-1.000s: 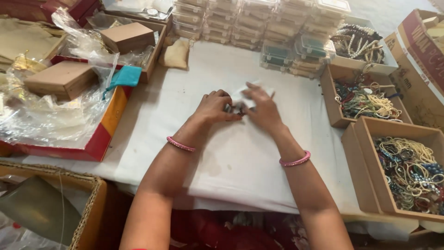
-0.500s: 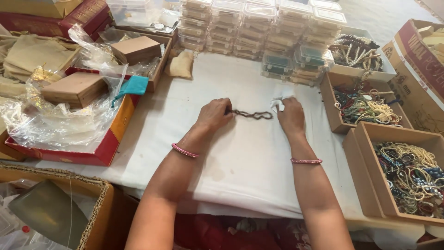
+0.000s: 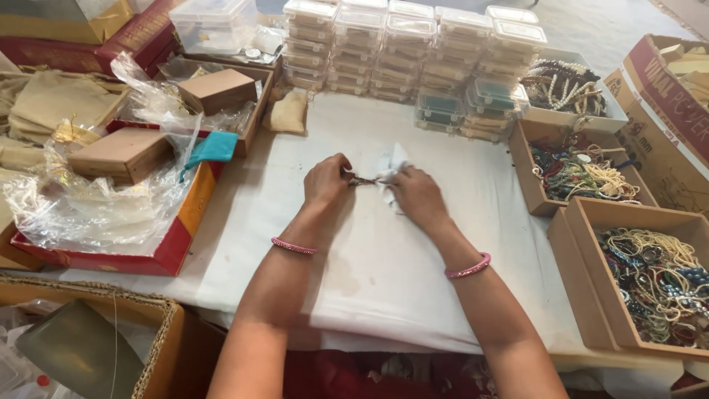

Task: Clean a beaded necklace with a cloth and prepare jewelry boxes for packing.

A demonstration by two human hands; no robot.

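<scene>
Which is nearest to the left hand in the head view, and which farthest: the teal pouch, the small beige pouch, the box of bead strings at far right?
From the left hand:
1. Teal pouch, to its left, on the red tray's edge.
2. Beige pouch, beyond it, up-left; nearly as close as the teal one.
3. Bead box, far right, past the right hand.

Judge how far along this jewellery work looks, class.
Done: clear lidded boxes stand stacked at the back. In hand: left hand and right hand pinch a small dark chain with a white wrapper. Left: open boxes of beaded jewellery remain heaped.
</scene>
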